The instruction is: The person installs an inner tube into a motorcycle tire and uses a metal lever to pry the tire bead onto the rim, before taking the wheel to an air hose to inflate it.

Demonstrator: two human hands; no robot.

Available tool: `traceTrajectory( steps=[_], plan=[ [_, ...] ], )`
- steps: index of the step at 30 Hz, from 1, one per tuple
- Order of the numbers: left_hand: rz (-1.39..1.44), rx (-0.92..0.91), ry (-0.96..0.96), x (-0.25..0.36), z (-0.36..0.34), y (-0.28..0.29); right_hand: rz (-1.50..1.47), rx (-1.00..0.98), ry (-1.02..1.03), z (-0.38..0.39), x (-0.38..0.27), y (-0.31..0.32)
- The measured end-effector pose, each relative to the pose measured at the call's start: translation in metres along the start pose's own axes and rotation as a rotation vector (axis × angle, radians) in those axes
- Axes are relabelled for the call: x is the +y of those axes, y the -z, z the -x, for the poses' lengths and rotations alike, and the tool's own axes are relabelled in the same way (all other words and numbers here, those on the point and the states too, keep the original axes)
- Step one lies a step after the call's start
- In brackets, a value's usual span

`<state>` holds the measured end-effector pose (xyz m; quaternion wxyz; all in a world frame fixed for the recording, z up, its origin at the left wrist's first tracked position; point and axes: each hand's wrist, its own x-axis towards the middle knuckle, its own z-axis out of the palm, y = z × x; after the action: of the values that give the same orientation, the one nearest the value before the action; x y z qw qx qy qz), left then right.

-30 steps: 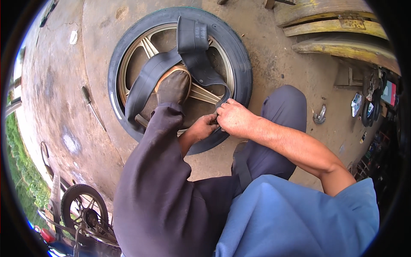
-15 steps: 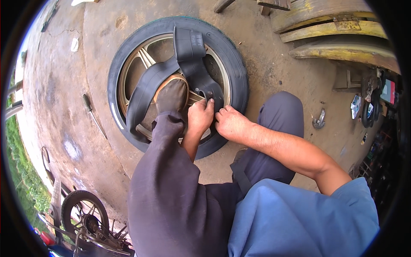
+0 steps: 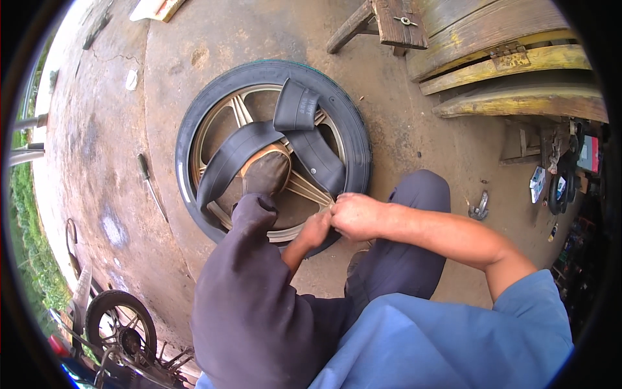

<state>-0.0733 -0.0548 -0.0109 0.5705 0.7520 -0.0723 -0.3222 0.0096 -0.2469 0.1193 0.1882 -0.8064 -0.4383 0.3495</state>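
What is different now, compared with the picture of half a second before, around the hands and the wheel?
The left hand has drawn back from beside the small round fitting on the black inner tube and now meets the right hand at the wheel's near right edge. The view has shifted, showing more of the wooden stool. The shoe stays over the wheel.

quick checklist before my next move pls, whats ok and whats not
1. Wheel lying flat: ok.
2. Shoe placed over the middle of the wheel: ok.
3. Inner tube lying smooth, without folds: not ok, it doubles over near the far side.
4. Left hand and right hand together at the near right rim: ok.
5. Fingertip hold: cannot tell, the hands hide it.
6. Screwdriver clear of the wheel: ok, lying to its left.
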Motion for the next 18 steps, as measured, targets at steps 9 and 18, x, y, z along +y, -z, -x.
traceTrajectory(
  steps=[9, 18],
  plan=[
    [-0.650, -0.199, 0.372, 0.053, 0.039, 0.018, 0.686, -0.027, -0.020, -0.030, 0.133, 0.056],
    [-1.041, -0.089, 0.072, 0.135, -0.009, 0.125, 0.261, -0.047, -0.106, -0.041, 0.035, -0.041]
  ],
)
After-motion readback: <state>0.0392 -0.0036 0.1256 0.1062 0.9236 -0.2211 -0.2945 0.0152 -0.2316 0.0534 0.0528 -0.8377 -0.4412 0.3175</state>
